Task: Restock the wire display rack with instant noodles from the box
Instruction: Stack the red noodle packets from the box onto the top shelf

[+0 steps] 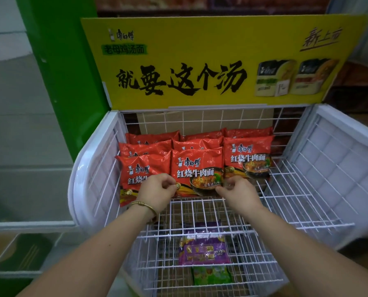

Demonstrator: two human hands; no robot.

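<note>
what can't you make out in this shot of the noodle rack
Head view:
- Rear red packets: faces hidden by packets in front.
- Middle front packet: lower corners covered by the left hand and right hand.
- Purple packet below: print blurred behind the wire shelf.
- Cardboard behind the rack: whether it's the box, unclear.

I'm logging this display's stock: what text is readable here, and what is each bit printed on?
"康师傅": yellow sign, top left; also the red noodle packets.
"老母鸡汤面": sign, under that logo.
"就要这个汤": sign, large black characters.
"新上市": sign, top right.
"红烧牛肉面": red noodle packets.
Too blurred to read: purple packet, green packet, packs pictured on the sign.
</note>
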